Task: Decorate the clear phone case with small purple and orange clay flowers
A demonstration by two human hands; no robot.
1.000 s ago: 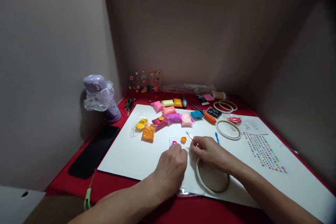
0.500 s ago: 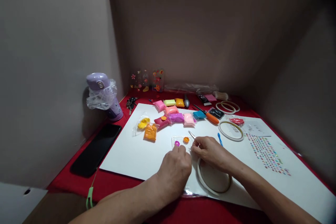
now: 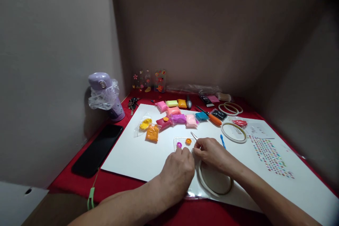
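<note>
My right hand (image 3: 210, 152) is closed around a pair of metal tweezers (image 3: 194, 135), whose pointed end sticks out to the upper left. Close beside it, my left hand (image 3: 180, 169) is curled with its fingers bent down; whatever they grip is hidden. Both hands are over a clear plastic case (image 3: 175, 139), partly covered by them. On the case sit a small purple clay flower (image 3: 179, 144), just past my left fingertips, and an orange clay flower (image 3: 188, 141). A white ring-shaped hoop (image 3: 203, 183) lies under my right wrist.
Several coloured clay packets (image 3: 178, 118) lie beyond the hands on a white board (image 3: 127, 148). An orange-handled tool (image 3: 214, 119), a blue tool (image 3: 222, 140), another hoop (image 3: 233, 142) and gem stickers (image 3: 271, 157) are to the right. At left stand a phone (image 3: 97, 151) and a purple bottle (image 3: 116, 111).
The view has shifted very slightly. Both hands stay in nearly the same place, with the tweezers still in my right hand.
</note>
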